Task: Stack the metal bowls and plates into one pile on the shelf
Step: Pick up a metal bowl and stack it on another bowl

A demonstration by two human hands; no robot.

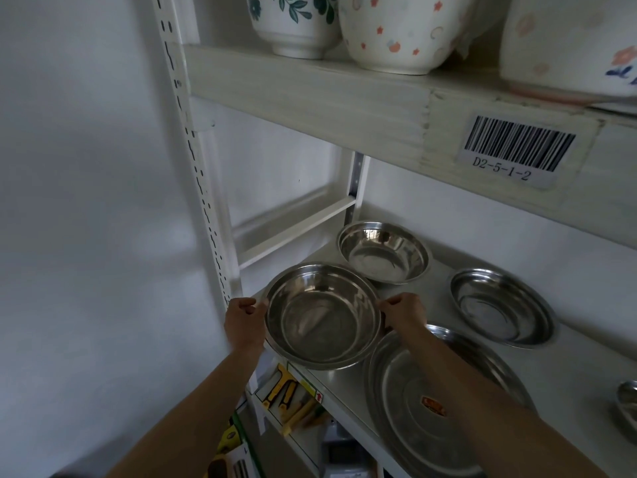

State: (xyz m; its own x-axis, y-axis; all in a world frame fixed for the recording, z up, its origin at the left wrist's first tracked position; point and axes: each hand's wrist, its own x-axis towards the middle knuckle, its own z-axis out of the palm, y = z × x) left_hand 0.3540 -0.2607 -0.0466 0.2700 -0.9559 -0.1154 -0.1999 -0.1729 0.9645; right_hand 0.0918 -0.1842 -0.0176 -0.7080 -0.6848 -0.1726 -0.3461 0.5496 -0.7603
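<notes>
- White shelf [344, 381], left front: left hand [243, 326] and right hand [403, 313] pinch opposite rims of large metal bowl [322, 317].
- Advice: keep it level; nest smaller bowl [382, 251] inside.
- Wide plate [413, 408] partly under forearm; far-right dish [627, 405] cropped.

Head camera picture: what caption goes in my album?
Both hands, left and right, grip a steel bowl by its rim.

Left hand [245, 323]: bare, no ring, no glove.
Right hand [404, 313]: bare, no ring, no glove.
Forearms: both bare as far as the picture edge, no sleeve in view.
Wrists: no watch, no band on either one.
</notes>
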